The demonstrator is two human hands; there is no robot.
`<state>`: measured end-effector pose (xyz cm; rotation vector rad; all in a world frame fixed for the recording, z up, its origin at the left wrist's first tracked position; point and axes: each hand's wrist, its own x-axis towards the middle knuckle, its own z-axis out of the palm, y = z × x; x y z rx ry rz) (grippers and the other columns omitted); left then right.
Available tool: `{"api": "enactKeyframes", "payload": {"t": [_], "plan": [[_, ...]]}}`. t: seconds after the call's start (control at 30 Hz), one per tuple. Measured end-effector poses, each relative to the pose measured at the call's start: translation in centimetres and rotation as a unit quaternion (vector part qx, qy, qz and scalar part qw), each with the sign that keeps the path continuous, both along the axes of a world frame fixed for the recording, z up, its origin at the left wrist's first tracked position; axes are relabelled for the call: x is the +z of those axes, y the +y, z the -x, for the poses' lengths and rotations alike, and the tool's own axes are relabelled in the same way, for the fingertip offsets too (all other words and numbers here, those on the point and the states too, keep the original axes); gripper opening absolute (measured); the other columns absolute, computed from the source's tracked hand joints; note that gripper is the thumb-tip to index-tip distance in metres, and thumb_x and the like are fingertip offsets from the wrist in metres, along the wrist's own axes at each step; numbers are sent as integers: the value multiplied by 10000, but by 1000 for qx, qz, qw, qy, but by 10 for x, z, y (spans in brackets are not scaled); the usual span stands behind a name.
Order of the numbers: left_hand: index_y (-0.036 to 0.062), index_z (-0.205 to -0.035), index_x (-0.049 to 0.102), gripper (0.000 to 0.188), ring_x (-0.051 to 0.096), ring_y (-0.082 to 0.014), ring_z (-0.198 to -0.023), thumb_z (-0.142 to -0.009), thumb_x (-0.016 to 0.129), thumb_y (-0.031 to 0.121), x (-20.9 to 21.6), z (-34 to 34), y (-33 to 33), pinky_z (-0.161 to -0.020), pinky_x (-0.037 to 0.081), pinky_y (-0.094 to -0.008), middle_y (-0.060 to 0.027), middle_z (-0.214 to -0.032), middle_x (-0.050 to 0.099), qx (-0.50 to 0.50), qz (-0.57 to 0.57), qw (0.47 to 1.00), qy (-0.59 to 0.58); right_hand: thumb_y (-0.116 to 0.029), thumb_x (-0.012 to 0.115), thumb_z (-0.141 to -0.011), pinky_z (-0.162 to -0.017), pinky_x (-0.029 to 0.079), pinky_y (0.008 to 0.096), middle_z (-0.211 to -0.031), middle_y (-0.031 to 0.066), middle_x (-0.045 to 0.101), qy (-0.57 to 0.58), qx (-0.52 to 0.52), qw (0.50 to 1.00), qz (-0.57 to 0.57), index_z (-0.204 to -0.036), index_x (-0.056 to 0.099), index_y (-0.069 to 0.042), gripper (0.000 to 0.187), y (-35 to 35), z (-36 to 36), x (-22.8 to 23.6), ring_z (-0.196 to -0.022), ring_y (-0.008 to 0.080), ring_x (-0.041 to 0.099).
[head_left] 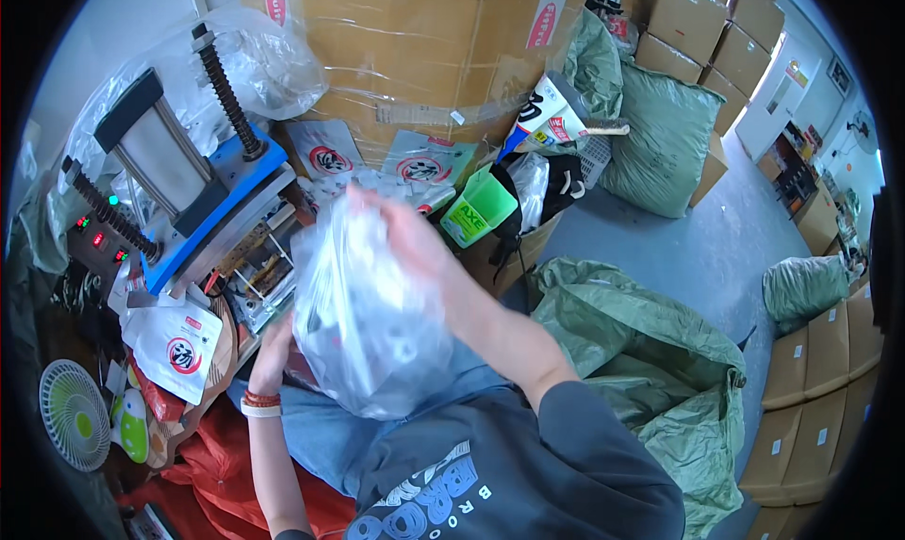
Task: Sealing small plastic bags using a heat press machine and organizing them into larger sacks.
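Head view shows me a clear plastic bag (368, 337) held above the lap, close against the dark shirt (452, 465), where I judge the body helps steady its loose, bulging shape. The left hand (271, 356) is at the bag's lower left side; its fingertips are partly hidden, so I can't tell whether they pinch the film or merely brace it. The right hand (405, 238) is at the bag's upper right, blurred, and I can't tell if it is clamped on the plastic or lying flat against it. Placed opposite each other, the two hands probably keep the slippery bag from sagging sideways.

Left of the bag is a blue-plated press (222, 191), within arm's reach. A white pouch (179, 347) lies in front of it, likely so it is handy for the left side. A green container (479, 208) stands tilted beyond the right forearm, and an open green sack (650, 351) spreads over the floor at the right.
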<state>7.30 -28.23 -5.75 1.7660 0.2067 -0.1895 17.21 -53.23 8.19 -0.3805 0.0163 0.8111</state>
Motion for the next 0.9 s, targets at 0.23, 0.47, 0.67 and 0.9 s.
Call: {"api": "enactKeyframes", "payload": {"t": [0.23, 0.47, 0.67, 0.9], "plan": [[29, -895, 658, 509, 603, -79, -709, -1019, 422, 463, 24, -14, -49, -687, 463, -234, -21, -799, 676, 49, 263, 963, -44, -286, 554, -975, -520, 459, 245, -667, -8, 602, -184, 35, 980, -63, -752, 622, -94, 302, -84, 53, 78, -554, 94, 571], [74, -1046, 655, 290, 563, -88, -785, -953, 529, 318, -74, -69, -151, -720, 436, -223, 20, -883, 623, -81, 368, 917, 134, -244, 566, -960, -493, 428, 233, -665, -16, 588, -265, -175, 944, 92, -758, 616, -94, 256, -190, 134, 78, -544, 81, 556], [59, -1395, 386, 679, 570, -193, -990, -897, 622, 456, -109, -56, -345, -786, 522, -325, -109, -1209, 568, -308, 175, 920, 168, -208, 576, -947, -469, 401, 223, -663, -22, 575, -275, -441, 788, 331, -764, 611, -94, 218, -291, 203, 85, -535, 70, 542], [-82, -1232, 501, 743, 606, -182, -526, -795, 728, 474, -168, -25, -399, -464, 484, -266, -144, -957, 678, -310, -75, 930, 180, -160, 591, -931, -449, 373, 208, -668, -31, 568, -144, -518, 691, 484, -771, 607, -99, 172, -382, 203, 80, -527, 55, 528]]}}
